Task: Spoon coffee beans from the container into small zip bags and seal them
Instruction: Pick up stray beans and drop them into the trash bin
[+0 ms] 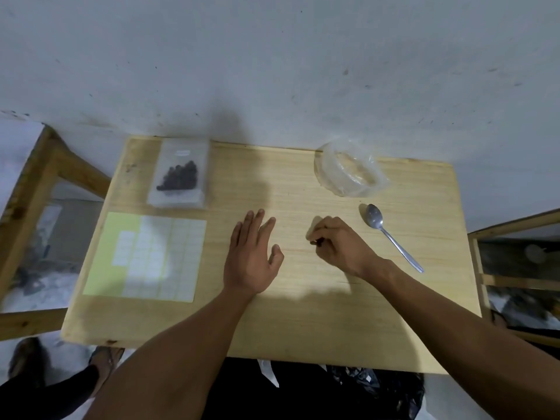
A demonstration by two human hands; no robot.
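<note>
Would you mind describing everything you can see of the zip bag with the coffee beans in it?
The zip bag is small, rectangular and of clear, slightly frosted plastic. It lies flat on the wooden table near its far left corner, close to the wall. A cluster of dark coffee beans sits around its middle, leaving much of it unfilled. A faint pale mark shows near its top edge; whether the seal is closed cannot be told. Neither hand touches it. Its near edge lies just beyond the label sheet.

right hand (339,244) pinches a coffee bean (315,243); left hand (253,256) flat.
</note>
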